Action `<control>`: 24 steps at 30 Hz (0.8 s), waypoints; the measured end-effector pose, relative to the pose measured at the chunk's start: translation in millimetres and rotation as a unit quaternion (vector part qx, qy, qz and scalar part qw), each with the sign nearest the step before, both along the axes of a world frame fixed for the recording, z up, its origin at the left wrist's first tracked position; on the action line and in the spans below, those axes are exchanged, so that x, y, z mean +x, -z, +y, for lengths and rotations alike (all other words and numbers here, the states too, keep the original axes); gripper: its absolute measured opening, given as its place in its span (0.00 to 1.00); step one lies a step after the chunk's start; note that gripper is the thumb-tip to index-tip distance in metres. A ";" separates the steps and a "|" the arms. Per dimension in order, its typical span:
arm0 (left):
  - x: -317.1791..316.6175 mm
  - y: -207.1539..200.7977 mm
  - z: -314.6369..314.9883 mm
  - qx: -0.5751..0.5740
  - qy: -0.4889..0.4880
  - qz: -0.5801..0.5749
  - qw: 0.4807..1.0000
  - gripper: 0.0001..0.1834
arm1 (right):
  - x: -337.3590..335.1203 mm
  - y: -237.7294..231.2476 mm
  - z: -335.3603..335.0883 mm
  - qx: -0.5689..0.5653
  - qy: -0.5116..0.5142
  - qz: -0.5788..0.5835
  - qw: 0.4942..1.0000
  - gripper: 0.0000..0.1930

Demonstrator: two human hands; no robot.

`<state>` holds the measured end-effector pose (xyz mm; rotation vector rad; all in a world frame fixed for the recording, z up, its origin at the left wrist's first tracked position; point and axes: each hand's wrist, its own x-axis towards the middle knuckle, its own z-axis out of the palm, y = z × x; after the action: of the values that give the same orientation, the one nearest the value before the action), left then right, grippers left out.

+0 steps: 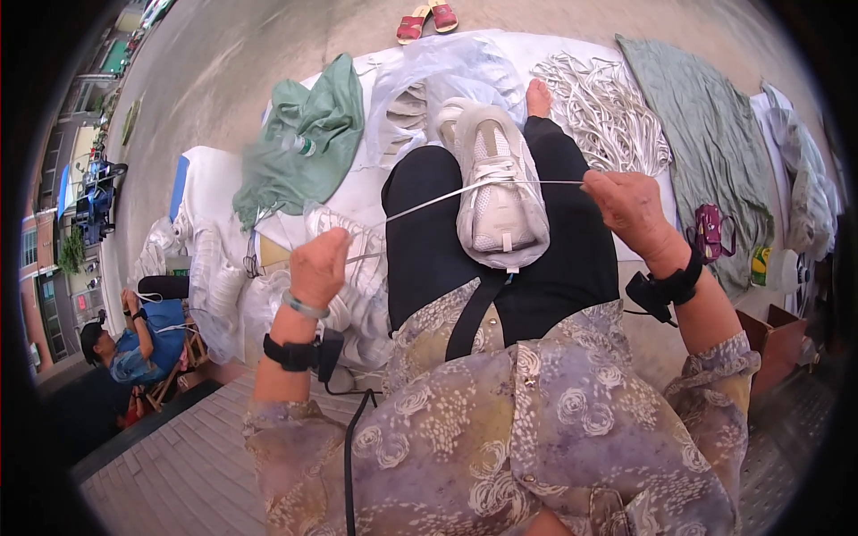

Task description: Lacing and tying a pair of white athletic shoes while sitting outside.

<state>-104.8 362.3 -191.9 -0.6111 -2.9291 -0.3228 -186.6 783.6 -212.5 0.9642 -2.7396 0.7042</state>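
A white sneaker [503, 214] rests on my lap between my thighs, its heel toward me. Its white shoelace [559, 182] is threaded through the upper eyelets and stretched taut out to both sides. My left hand [319, 266], closed in a fist, grips one end of the lace left of the shoe. On the other side, my right hand [628, 213] is closed on the opposite end, slightly higher. Another pale shoe [451, 114] lies just beyond the sneaker's toe, partly hidden by it.
Loose white laces [601, 112] are heaped at the far right, near a grey-green cloth [697, 134]. A green cloth [313, 125] and a plastic bag of shoes [398, 112] lie at the far left. More white shoes [362, 259] sit by my left knee. A person [147, 344] sits at left.
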 end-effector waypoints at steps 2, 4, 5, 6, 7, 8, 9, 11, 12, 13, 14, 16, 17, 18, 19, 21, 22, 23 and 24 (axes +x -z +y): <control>-5.2 4.4 -12.3 0.077 -0.066 -0.041 0.994 0.04 | -1.9 -0.9 12.5 0.015 0.015 0.040 0.999 0.02; -5.9 6.0 -22.0 0.066 -0.063 -0.033 0.995 0.04 | -2.4 -0.8 23.4 0.014 0.018 0.037 0.999 0.02; -5.2 6.3 -25.3 0.053 -0.060 -0.025 0.996 0.05 | -2.2 -0.7 28.8 0.010 0.021 0.033 0.999 0.02; -3.1 6.8 -27.6 0.031 -0.055 -0.022 0.998 0.05 | -0.2 0.9 33.3 0.042 0.028 0.001 0.999 0.03; 0.7 8.3 -32.7 0.033 -0.057 -0.023 0.998 0.05 | 0.7 5.3 39.5 0.045 0.027 0.000 0.999 0.03; 5.5 10.7 -40.3 0.014 -0.057 -0.027 0.998 0.05 | 1.1 11.9 47.9 0.018 0.043 -0.015 0.999 0.03; 10.9 14.4 -49.2 -0.004 -0.059 -0.031 0.998 0.05 | 1.3 19.0 59.2 -0.008 0.059 -0.029 0.998 0.04; 25.3 23.7 -77.1 0.005 -0.084 -0.048 0.995 0.05 | 4.2 31.5 96.1 -0.024 0.098 -0.071 0.992 0.06; 34.4 26.3 -95.8 -0.040 -0.095 -0.064 0.993 0.06 | 5.4 32.4 115.7 -0.002 0.106 -0.072 0.992 0.07; 40.7 29.2 -112.8 -0.082 -0.104 -0.081 0.988 0.06 | 7.5 32.4 140.3 0.024 0.117 -0.071 0.990 0.07; 46.6 30.5 -127.8 -0.078 -0.105 -0.081 0.988 0.06 | 11.2 35.9 170.7 0.043 0.134 -0.064 0.988 0.08; 59.9 29.4 -160.0 -0.094 -0.189 -0.095 0.973 0.08 | 20.3 36.1 229.8 0.124 0.168 -0.040 0.977 0.09; 66.5 28.0 -177.9 -0.107 -0.224 -0.114 0.962 0.08 | 25.4 29.4 257.8 0.186 0.185 -0.024 0.965 0.09; 72.9 24.9 -197.9 -0.121 -0.257 -0.131 0.950 0.09 | 27.6 25.8 290.4 0.181 0.193 -0.031 0.964 0.09; 82.4 22.4 -221.4 -0.115 -0.274 -0.121 0.947 0.09 | 28.9 21.5 319.2 0.176 0.202 -0.037 0.963 0.10; 117.7 2.5 -284.7 -0.123 -0.330 -0.099 0.931 0.09 | 26.0 6.1 352.7 0.234 0.197 0.014 0.952 0.10; 130.3 -8.0 -309.6 -0.129 -0.359 -0.087 0.920 0.08 | 24.0 -0.8 378.5 0.261 0.227 -0.020 0.938 0.11; 125.9 -19.3 -315.0 -0.104 -0.386 -0.106 0.910 0.08 | 28.2 -14.6 411.7 0.295 0.263 -0.052 0.917 0.13; 120.0 -32.7 -319.2 -0.080 -0.412 -0.124 0.899 0.08 | 37.3 -27.9 451.3 0.299 0.275 -0.023 0.913 0.14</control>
<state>15.2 43.1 -159.2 0.7265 -3.1245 -0.0544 -149.3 1234.9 -184.6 0.1866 -3.0937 -0.2261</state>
